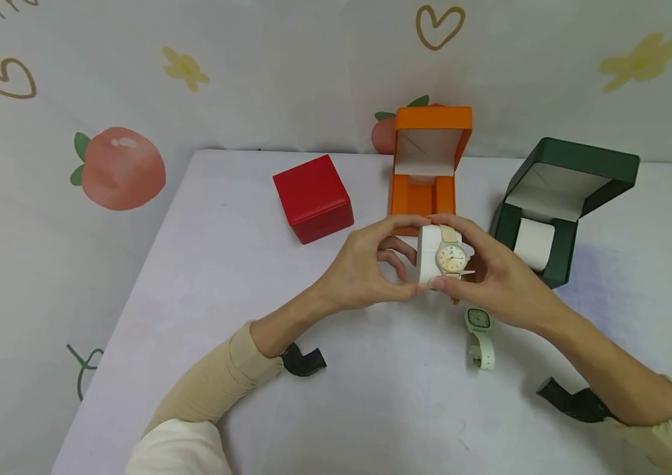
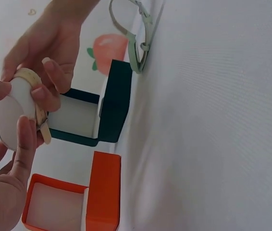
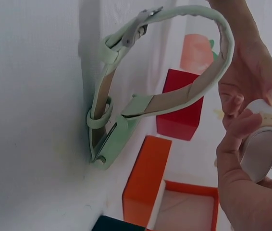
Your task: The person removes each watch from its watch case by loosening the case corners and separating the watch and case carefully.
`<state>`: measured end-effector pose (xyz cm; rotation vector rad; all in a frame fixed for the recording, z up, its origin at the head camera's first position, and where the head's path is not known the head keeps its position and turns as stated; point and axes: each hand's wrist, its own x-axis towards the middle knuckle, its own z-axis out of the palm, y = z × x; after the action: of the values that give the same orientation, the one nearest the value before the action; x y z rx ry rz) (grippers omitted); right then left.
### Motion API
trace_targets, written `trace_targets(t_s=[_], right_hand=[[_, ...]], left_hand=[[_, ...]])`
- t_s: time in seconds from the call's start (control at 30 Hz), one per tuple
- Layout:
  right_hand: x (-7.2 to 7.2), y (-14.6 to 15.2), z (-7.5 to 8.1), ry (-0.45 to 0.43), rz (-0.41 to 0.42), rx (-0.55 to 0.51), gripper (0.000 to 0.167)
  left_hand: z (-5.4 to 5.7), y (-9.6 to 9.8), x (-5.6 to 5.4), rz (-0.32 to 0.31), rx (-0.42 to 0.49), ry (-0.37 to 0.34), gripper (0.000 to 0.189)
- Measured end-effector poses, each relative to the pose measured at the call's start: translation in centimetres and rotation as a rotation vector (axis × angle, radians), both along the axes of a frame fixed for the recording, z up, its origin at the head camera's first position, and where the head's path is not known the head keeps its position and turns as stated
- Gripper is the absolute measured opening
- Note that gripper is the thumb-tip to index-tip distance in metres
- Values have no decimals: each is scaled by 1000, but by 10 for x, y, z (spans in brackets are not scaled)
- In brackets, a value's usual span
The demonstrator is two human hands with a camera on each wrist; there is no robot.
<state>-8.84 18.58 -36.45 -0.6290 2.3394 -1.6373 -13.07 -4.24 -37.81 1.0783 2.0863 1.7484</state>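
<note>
Between both hands, above the table, is a white watch cushion [image 1: 428,257] with a cream-strapped wristwatch [image 1: 451,258] wrapped around it, its round cream dial facing up. My left hand [image 1: 366,267] pinches the cushion's left end between thumb and index finger, the other fingers bent beside it. The right hand [image 1: 493,280] grips the watch and cushion from the right, thumb at the near edge. In the left wrist view, the strap [image 2: 29,77] circles the cushion and a strap end sticks out. A pale green wristwatch [image 1: 480,336] lies on the table below the right hand, its strap looped.
Behind the hands stands an orange box [image 1: 463,122], lid raised. To its right, a dark green box [image 1: 594,155] stands open with a white cushion [image 1: 535,244] inside. A closed red box [image 1: 312,194] sits on the left of the white table [image 1: 205,264].
</note>
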Motion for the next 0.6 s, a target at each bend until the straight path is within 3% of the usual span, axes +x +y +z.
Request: trace_targets(t_s=[0.27, 0.6], right_hand=[[-2, 3, -1, -7, 27, 31, 76], [-4, 6, -3, 15, 67, 39, 80]], left_hand=[[-2, 0, -1, 12, -11, -36, 69], [-3, -1, 0, 9, 12, -22, 68]])
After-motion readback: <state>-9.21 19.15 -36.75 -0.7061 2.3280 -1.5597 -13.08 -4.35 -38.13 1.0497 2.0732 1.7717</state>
